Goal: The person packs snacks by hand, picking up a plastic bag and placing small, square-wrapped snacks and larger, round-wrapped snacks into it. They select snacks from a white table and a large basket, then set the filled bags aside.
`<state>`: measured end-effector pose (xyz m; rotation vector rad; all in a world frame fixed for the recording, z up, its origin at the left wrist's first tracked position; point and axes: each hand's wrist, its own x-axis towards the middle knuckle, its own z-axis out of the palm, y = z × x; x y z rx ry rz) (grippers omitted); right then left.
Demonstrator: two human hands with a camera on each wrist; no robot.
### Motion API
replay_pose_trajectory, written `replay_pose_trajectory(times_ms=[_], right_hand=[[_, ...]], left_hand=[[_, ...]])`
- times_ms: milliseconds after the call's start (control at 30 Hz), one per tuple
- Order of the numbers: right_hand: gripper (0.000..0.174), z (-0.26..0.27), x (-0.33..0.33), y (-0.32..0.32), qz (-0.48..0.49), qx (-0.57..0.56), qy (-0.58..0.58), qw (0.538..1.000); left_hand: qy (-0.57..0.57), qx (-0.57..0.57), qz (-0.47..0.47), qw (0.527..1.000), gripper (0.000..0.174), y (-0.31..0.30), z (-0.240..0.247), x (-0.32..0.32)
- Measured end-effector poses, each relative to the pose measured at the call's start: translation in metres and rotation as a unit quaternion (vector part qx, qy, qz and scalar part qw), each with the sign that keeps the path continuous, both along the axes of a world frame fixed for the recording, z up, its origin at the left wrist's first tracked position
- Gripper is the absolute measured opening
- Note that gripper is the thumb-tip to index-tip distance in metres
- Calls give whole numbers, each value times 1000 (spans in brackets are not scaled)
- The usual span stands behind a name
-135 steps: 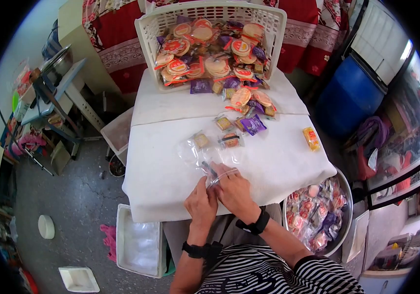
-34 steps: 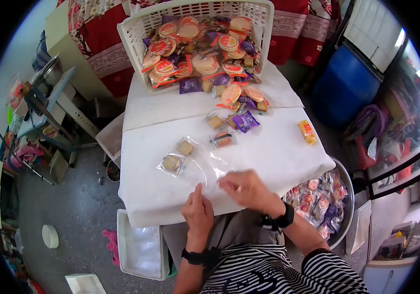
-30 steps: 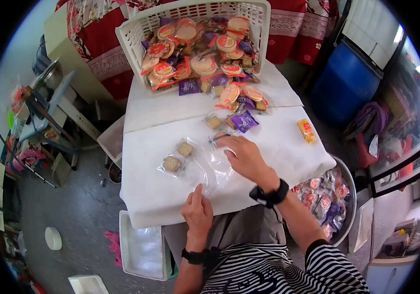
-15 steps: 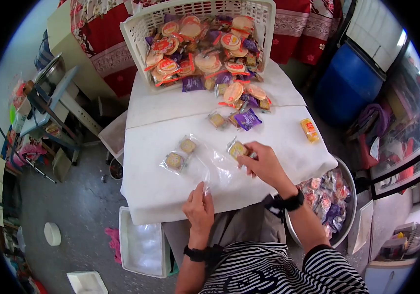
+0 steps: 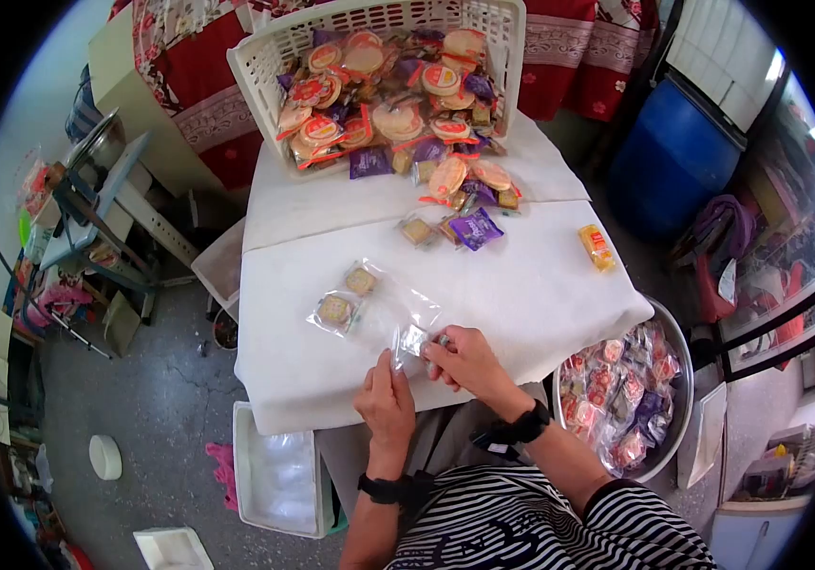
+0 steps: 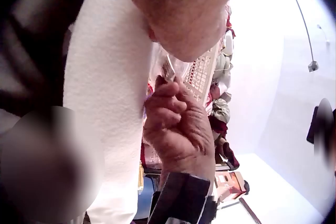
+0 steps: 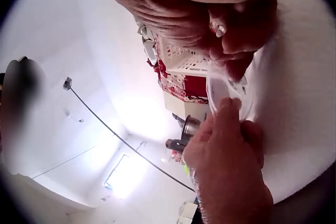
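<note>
Near the front of the white-covered table lies a clear plastic bag point(image 5: 385, 302), its mouth toward the person. Two individually wrapped square crackers point(image 5: 334, 311) sit at its far end. The left hand point(image 5: 386, 404) pinches the bag's mouth between thumb and index finger. At the same mouth, the right hand point(image 5: 469, 359) holds a small wrapped cracker point(image 5: 414, 340), its shiny wrapper overlapping the bag in the head view. The left wrist view shows the packet's edge point(image 6: 168, 69) beyond the right fingers. In the right wrist view, the left thumb presses the film at the bag's opening.
Behind, a white slotted basket point(image 5: 519, 76) tips forward, full of wrapped snacks. Some spill onto the table, among them a purple packet point(image 5: 476, 229). A yellow packet point(image 5: 597, 247) lies by the right edge. Below right stands a metal basin point(image 5: 685, 399) of filled bags.
The right hand left the bag, took the wrapped cracker from mid-table and brought it back to the bag's mouth. A second cracker now lies in the bag. The left hand stayed at the opening.
</note>
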<state>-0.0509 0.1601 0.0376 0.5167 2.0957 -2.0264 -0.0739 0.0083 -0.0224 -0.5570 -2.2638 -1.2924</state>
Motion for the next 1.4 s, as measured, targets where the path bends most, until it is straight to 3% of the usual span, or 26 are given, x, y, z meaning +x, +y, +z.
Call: replay_pose_trajectory(times_ms=[33,100,233,267,300,367,433,467,533,667,767,867,967,1100,1167,1200,1267,1400], right_hand=[[23,-8,-3,-4,-1,1,0,1000],[19,-19,-4,-15,-82,-14,120,989],[21,-18,16,-29,-156,30,146,977],[24,-26,20,-27,-122,181,259,941],[28,-28,23,-26,-84,326,361,869],[33,-29,24,-27,-52,376,359,853],[34,-26,16,-27,95,419,336,838],[34,-22,10,-28,93,420,337,838],[35,-16,-3,-30,139,502,208,828],[39,-25,-17,-30,96,511,233,822],[24,-2,-6,-23,131,470,166,857],[9,29,-15,-4,-1,365,273,890],[12,35,-70,28,-77,444,348,822],[18,5,-137,48,2,499,325,803],[23,-5,-156,48,72,572,206,791],[23,-7,-158,46,73,570,208,791],[23,-9,-160,43,66,647,221,727],[23,-6,-162,42,93,678,191,704]], left_hand=[[-12,-7,0,1000,27,0,-1,0],[-24,-14,0,1000,28,-1,-1,0],[-19,-26,11,999,28,-1,-4,0],[-18,-25,11,999,28,-1,-6,-1],[-19,-23,11,999,28,0,-7,-1],[-1,-14,16,1000,29,1,-8,-1],[3,-17,12,1000,30,1,-8,-1],[6,-21,11,1000,32,0,-7,-1],[12,-19,11,1000,31,0,-6,-1],[5,-19,9,1000,32,-2,-10,-1],[23,-14,4,1000,33,-3,-12,-3],[7,-12,5,1000,33,-2,-12,-2],[2,-27,6,1000,33,-2,-7,-1],[5,-38,2,999,32,-3,-7,-1],[-5,-24,1,1000,31,-3,-7,0],[-5,-25,3,1000,31,-3,-8,0],[16,-25,4,1000,31,-3,-9,-1],[11,-34,4,999,31,-2,-8,0]])
